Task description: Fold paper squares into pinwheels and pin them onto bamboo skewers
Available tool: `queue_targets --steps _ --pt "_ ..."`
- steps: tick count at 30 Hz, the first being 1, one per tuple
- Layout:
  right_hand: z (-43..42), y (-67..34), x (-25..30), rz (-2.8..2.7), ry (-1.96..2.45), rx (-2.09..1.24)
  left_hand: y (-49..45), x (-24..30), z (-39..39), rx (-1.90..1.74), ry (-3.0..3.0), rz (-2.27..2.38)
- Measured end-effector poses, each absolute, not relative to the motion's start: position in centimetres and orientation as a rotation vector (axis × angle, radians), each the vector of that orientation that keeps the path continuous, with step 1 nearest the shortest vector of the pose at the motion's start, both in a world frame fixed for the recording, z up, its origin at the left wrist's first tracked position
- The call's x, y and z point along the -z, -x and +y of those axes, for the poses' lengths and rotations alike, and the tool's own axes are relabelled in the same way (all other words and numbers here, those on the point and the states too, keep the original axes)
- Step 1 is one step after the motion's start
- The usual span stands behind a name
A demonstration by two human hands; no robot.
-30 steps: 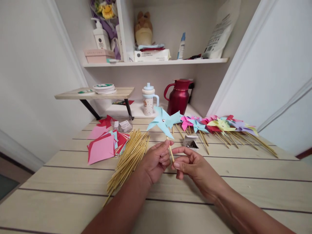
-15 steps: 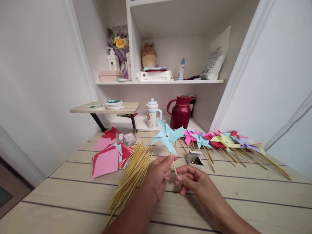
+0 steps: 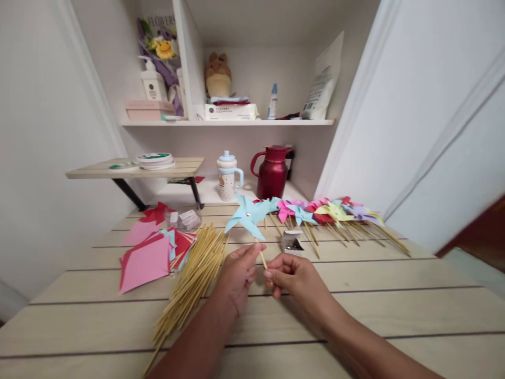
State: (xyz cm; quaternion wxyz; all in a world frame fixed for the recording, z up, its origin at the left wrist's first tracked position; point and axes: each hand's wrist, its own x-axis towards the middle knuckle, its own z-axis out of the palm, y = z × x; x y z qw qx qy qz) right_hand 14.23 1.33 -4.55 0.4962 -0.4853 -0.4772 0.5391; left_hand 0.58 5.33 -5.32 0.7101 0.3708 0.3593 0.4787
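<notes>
A light blue paper pinwheel (image 3: 248, 215) on a thin wooden stick stands tilted above the table, its head up and away from me. My left hand (image 3: 241, 268) pinches the stick just below the paper vanes. Lower down, the fingers of my right hand (image 3: 290, 273) are closed on the same stick near its bottom end. Beside my left forearm lies a loose bundle of wooden sticks (image 3: 191, 279). Beyond my right hand sits a small open box (image 3: 292, 243) with small metal pieces inside.
Several finished pinwheels (image 3: 335, 211) lie at the back right. Pink and red paper squares (image 3: 145, 263) are stacked at left, near small clear boxes (image 3: 189, 218). A raised wooden stand (image 3: 185, 166), a cup (image 3: 227, 179) and a red jug (image 3: 272, 173) stand behind.
The camera view has turned to the right, so everything appears shifted left. Both hands keep their hold on the pinwheel's stick with hardly any change of grip.
</notes>
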Motion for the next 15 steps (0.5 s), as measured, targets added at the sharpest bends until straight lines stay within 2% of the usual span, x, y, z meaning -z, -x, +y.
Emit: queue_targets --steps 15 --pt "3.1 -18.4 3.2 -1.138 1.194 -0.922 -2.3 7.1 5.2 -1.111 -1.249 1.014"
